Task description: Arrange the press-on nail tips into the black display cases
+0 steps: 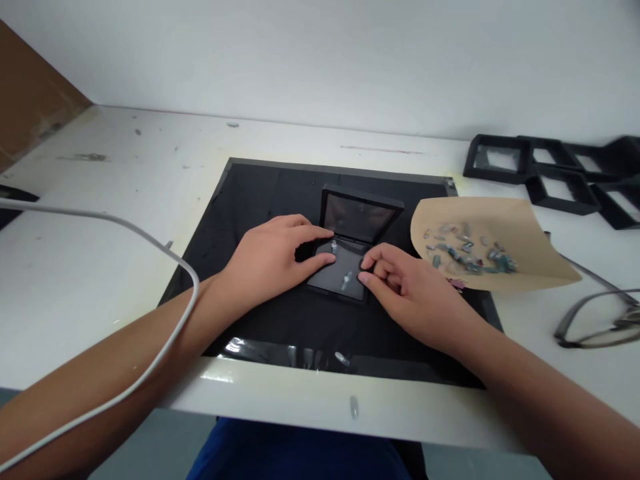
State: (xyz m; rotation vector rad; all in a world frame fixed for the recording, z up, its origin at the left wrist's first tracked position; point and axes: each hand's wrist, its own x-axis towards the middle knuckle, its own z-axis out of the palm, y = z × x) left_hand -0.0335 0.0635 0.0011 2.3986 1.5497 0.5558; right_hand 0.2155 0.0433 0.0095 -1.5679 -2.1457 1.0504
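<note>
Steadying the open display box (pixel 345 288), is that the left hand's (pixel 273 257) job?

Yes. Its fingers lie flat along the box's left side, pressing it onto the black mat (pixel 260 193) at the middle of the tabletop (pixel 100 267). It closes on nothing.

And the right hand (pixel 400 287)?

Its fingertips are drawn close together at the box's right edge. I cannot tell whether they pinch anything.

Which step, then?

Seating stones in the box, I'd judge. The next move calls for a light, exact touch so the ones already in don't roll.

Counts?

One box with its lid (pixel 361 217) raised and two stones (pixel 346 279) inside. One loose stone (pixel 343 359) lies on the mat near its front edge, and a second stray stone (pixel 354 405) sits at the tabletop's front edge. On the tan paper (pixel 525 220) toward the right edge is a heap of stones (pixel 467 257) too crowded to count. Empty black frames (pixel 550 173) overlap at the far right corner — four or five. There is also one pair of glasses (pixel 595 320) and one white cable (pixel 125 230).
</note>
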